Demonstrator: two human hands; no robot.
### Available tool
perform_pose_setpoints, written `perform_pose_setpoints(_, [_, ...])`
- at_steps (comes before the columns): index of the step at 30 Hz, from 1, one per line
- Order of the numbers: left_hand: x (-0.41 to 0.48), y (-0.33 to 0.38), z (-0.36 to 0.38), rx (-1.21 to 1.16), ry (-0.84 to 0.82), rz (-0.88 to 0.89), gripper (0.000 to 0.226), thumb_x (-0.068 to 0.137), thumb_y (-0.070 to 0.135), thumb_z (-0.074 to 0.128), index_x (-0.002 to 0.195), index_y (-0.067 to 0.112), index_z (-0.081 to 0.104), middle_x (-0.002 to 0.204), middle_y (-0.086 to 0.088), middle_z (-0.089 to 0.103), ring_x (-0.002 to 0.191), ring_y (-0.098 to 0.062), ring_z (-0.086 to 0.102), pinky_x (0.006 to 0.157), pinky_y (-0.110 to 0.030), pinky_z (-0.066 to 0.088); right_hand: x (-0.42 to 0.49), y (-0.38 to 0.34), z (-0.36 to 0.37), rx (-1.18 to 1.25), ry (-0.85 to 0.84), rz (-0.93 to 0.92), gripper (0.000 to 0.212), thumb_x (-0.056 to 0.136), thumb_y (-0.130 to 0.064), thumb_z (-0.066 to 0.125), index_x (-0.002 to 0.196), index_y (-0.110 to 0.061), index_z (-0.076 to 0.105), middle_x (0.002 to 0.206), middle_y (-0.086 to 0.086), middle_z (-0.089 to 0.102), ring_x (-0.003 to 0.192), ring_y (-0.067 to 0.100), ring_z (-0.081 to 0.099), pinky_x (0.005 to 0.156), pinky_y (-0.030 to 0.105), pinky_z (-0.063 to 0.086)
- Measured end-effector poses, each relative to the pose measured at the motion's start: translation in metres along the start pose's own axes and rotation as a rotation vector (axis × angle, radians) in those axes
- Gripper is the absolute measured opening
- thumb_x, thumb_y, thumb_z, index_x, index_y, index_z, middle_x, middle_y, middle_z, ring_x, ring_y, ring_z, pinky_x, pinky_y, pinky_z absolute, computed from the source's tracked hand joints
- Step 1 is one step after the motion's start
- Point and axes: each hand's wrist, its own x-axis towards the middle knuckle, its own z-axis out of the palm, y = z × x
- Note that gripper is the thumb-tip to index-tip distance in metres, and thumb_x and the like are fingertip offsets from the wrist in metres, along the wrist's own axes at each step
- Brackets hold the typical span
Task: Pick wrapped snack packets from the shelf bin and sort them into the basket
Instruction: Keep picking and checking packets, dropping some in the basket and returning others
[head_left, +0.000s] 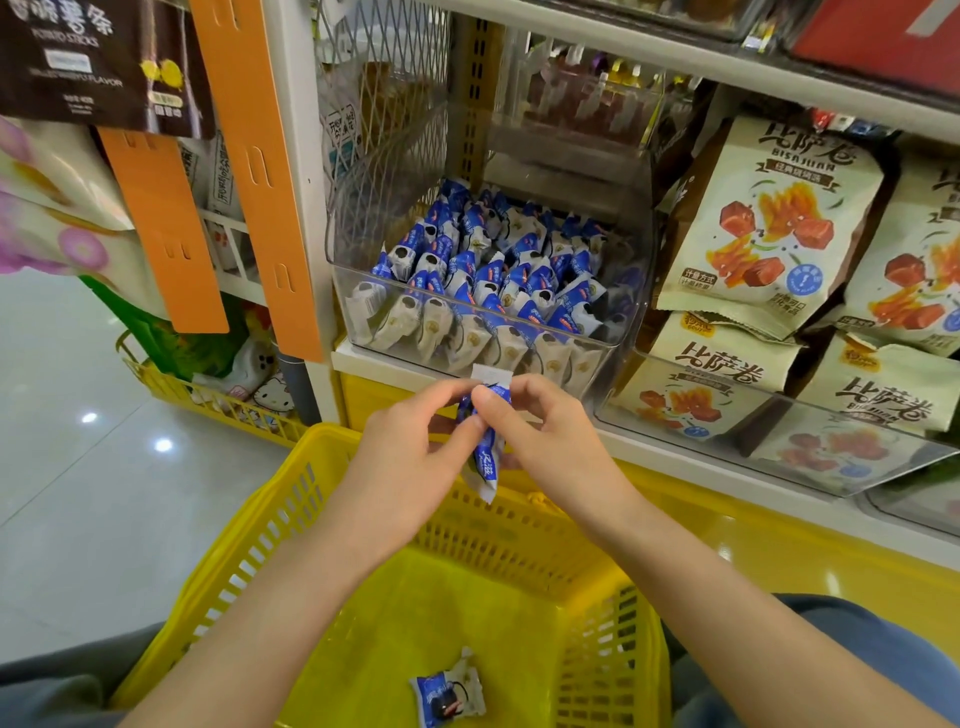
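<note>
Two hands on one packet (487, 464) right now: left hand (410, 447) and right hand (540, 431) both pinch it between thumb and fingertips. They hold it roughly upright over the far edge of the basket (249, 525), just in front of the shelf lip (395, 366). It's a small blue-and-white wrapper, crinkly and shiny, with flat crimped white ends; the top end pokes above the fingers and the bottom hangs below.

A second packet (448, 693) lies on the basket floor toward the near edge, with lots of bare yellow around it. The basket's yellow plastic with slotted walls, wide open on top.

The bin (358, 291) on the shelf is clear hard plastic with a low front wall, crammed with rows of the same snacks (498, 275) standing on end. Big matte pouches (769, 228) sit just right of it.
</note>
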Motion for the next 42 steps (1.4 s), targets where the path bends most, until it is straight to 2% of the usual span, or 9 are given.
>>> perform_pose_setpoints(5, [0.002, -0.001, -0.002, -0.044, 0.003, -0.044, 0.029, 0.092, 0.015, 0.052, 0.118, 0.021, 0.062, 0.106, 0.003, 0.07, 0.095, -0.011, 0.066, 0.088, -0.04, 0.053, 0.001, -0.001, 0.0, -0.058, 0.026, -0.04, 0.014, 0.09, -0.028, 0.057, 0.096, -0.016, 0.06, 0.081, -0.01, 0.06, 0.065, 0.004, 0.061, 0.064, 0.027, 0.055])
perform_pose_setpoints(11, [0.0, -0.006, 0.001, 0.197, 0.088, 0.011, 0.034, 0.094, 0.01, 0.044, 0.123, 0.024, 0.055, 0.106, -0.001, 0.067, 0.088, -0.01, 0.062, 0.073, -0.014, 0.044, 0.002, 0.001, 0.007, -0.122, 0.019, -0.101, 0.004, 0.09, -0.017, 0.058, 0.094, -0.015, 0.058, 0.087, -0.001, 0.066, 0.068, 0.014, 0.065, 0.066, 0.031, 0.055])
perform_pose_setpoints(17, [0.004, -0.008, -0.001, 0.182, 0.189, 0.049, 0.033, 0.091, 0.009, 0.051, 0.122, 0.021, 0.055, 0.106, 0.011, 0.061, 0.092, -0.001, 0.058, 0.072, 0.003, 0.04, 0.005, -0.001, 0.011, -0.01, -0.053, -0.07, 0.014, 0.091, -0.019, 0.057, 0.104, -0.016, 0.054, 0.104, 0.002, 0.064, 0.084, 0.021, 0.066, 0.074, 0.033, 0.054])
perform_pose_setpoints(21, [0.005, -0.008, -0.006, 0.174, 0.225, 0.041, 0.031, 0.091, 0.009, 0.053, 0.12, 0.018, 0.055, 0.102, 0.017, 0.057, 0.088, 0.004, 0.056, 0.071, 0.005, 0.039, 0.006, -0.002, 0.014, 0.04, -0.134, -0.049, 0.024, 0.089, -0.018, 0.059, 0.111, -0.016, 0.051, 0.114, 0.003, 0.06, 0.084, 0.018, 0.064, 0.072, 0.025, 0.053])
perform_pose_setpoints(25, [0.005, -0.006, -0.009, 0.163, 0.195, 0.068, 0.029, 0.093, 0.007, 0.048, 0.12, 0.016, 0.055, 0.101, 0.017, 0.058, 0.083, 0.019, 0.051, 0.069, 0.006, 0.036, 0.009, -0.002, 0.013, -0.044, -0.081, -0.087, 0.027, 0.089, -0.015, 0.06, 0.114, -0.016, 0.052, 0.113, 0.001, 0.062, 0.093, 0.022, 0.067, 0.084, 0.042, 0.055])
perform_pose_setpoints(30, [0.007, -0.001, -0.006, 0.064, 0.178, 0.028, 0.029, 0.095, 0.008, 0.045, 0.121, 0.019, 0.053, 0.105, 0.013, 0.063, 0.095, 0.0, 0.061, 0.082, -0.02, 0.051, 0.01, -0.003, 0.009, -0.111, -0.054, -0.145, 0.028, 0.09, -0.016, 0.058, 0.117, -0.019, 0.052, 0.111, -0.005, 0.062, 0.094, 0.016, 0.065, 0.085, 0.038, 0.054])
perform_pose_setpoints(35, [0.006, -0.002, 0.003, -0.022, 0.166, -0.064, 0.039, 0.085, 0.008, 0.061, 0.117, 0.026, 0.049, 0.099, 0.027, 0.053, 0.086, 0.011, 0.055, 0.063, -0.001, 0.043, 0.011, -0.001, 0.008, -0.044, 0.001, -0.07, 0.027, 0.092, -0.017, 0.054, 0.119, -0.014, 0.052, 0.112, 0.001, 0.064, 0.089, 0.019, 0.067, 0.077, 0.034, 0.055])
perform_pose_setpoints(38, [0.006, -0.005, 0.002, -0.013, 0.151, -0.082, 0.041, 0.084, 0.001, 0.056, 0.12, 0.019, 0.051, 0.101, 0.019, 0.054, 0.083, 0.01, 0.053, 0.061, 0.003, 0.04, 0.011, -0.001, 0.011, -0.057, -0.024, -0.07, 0.03, 0.092, -0.017, 0.054, 0.122, -0.014, 0.05, 0.113, 0.0, 0.063, 0.086, 0.019, 0.068, 0.078, 0.039, 0.057])
perform_pose_setpoints(42, [0.009, -0.003, -0.004, -0.131, 0.131, -0.093, 0.039, 0.088, -0.004, 0.047, 0.11, 0.028, 0.051, 0.106, 0.011, 0.06, 0.092, -0.001, 0.061, 0.072, -0.012, 0.05, 0.012, -0.004, 0.011, 0.011, -0.049, -0.117, 0.021, 0.09, -0.014, 0.058, 0.109, -0.023, 0.053, 0.114, 0.002, 0.063, 0.096, 0.018, 0.065, 0.08, 0.037, 0.057])
